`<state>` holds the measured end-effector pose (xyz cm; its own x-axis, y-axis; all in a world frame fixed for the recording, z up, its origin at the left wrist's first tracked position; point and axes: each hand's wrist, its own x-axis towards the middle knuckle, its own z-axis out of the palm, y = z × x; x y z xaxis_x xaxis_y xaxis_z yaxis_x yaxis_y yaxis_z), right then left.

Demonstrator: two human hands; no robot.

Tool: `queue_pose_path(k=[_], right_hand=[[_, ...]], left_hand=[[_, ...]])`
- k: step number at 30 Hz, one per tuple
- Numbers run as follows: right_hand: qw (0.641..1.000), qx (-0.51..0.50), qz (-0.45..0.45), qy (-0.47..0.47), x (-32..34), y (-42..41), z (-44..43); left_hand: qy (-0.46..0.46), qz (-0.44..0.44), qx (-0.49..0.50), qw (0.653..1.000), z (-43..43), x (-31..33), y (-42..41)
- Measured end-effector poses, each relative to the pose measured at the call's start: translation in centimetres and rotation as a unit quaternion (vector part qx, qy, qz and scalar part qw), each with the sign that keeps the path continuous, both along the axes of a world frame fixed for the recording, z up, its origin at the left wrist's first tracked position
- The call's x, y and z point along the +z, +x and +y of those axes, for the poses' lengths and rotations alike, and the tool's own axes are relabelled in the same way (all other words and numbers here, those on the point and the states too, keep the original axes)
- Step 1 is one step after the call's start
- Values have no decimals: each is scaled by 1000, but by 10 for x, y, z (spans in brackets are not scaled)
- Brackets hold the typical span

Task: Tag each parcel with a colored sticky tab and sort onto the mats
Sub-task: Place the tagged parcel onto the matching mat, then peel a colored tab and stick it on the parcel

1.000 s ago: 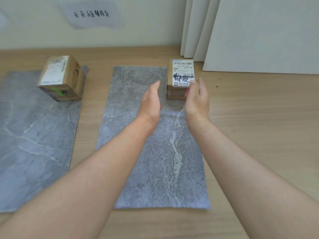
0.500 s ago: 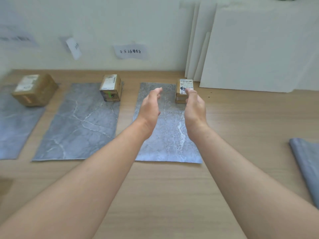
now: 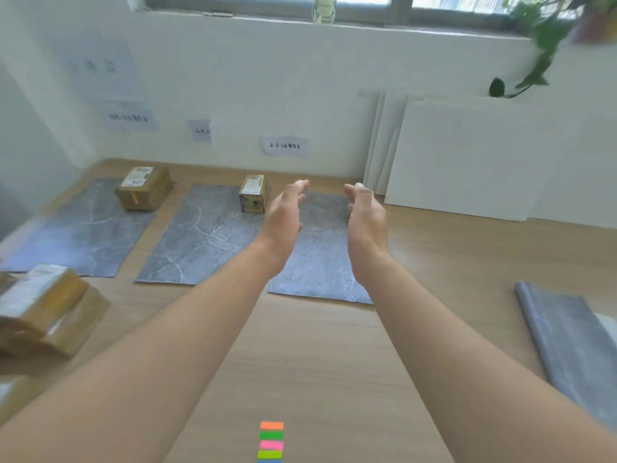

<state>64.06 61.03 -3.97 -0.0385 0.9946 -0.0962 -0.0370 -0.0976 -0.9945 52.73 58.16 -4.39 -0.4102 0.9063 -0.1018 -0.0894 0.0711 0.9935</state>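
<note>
**Both hands drawing back empty over the right-hand mat**

The left hand (image 3: 283, 212) and right hand (image 3: 365, 213) are hanging open, palms facing, empty. Half a second ago they were flanking a small parcel at the mat's (image 3: 320, 262) 12 o'clock edge; it is now hidden behind the right hand. At 10 o'clock, a taped cardboard parcel (image 3: 252, 193) is sitting on the middle marbled grey mat (image 3: 200, 245), another (image 3: 143, 188) farther left. Bare wooden floor (image 3: 317, 355) is lying open toward the sticky tabs (image 3: 271, 441) at 6 o'clock.
</note>
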Motion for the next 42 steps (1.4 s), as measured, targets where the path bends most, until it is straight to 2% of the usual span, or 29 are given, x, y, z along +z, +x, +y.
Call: queue_pose_path(k=[9,18,26,31,42], right_hand=[[990,132,23,38,16,-54,-115],[970,238,14,41,4,-160,-228],[968,249,-9,5,-32,-263,-316],[967,256,-7,-19,-51,-313,-361],[957,266,-74,-92,-149,-387,-377]], left_hand=[[11,-4,114,993,-145,22,-22],[-18,8,211,977,-283,9,-123],[-30,-41,245,968,-385,-14,-226],[-53,-36,248,967,-433,-38,-284],[-134,-55,283,948,-464,-132,-349]])
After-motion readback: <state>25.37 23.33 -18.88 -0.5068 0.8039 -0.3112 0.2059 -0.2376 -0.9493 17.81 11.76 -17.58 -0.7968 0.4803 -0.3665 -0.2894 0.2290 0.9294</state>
